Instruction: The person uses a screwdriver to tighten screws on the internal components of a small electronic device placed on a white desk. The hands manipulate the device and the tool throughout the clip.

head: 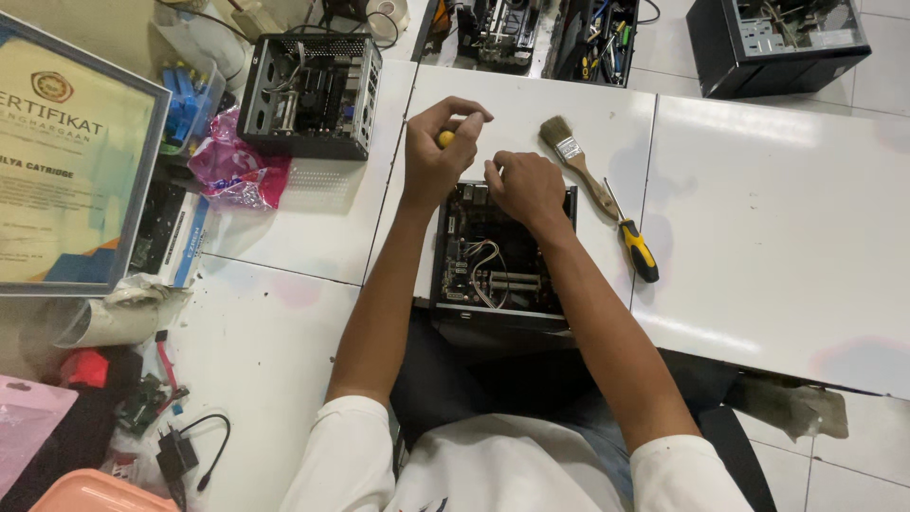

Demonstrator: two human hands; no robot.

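Seen from above, a person sits at a white bench [777,237] with an open small computer case [502,256] directly before them. The left hand [438,152] has its fingers clenched round a yellow-handled screwdriver [445,138], held roughly upright just beyond the case's far left corner. The right hand [524,185], nearer the case, rests on its far edge, fingers curled; what they pinch is hidden. Right of the case lie a paintbrush [574,161] and another screwdriver [633,242], both angled diagonally. A blue-framed certificate [71,156] stands far left, near a pink plastic bag [232,166].
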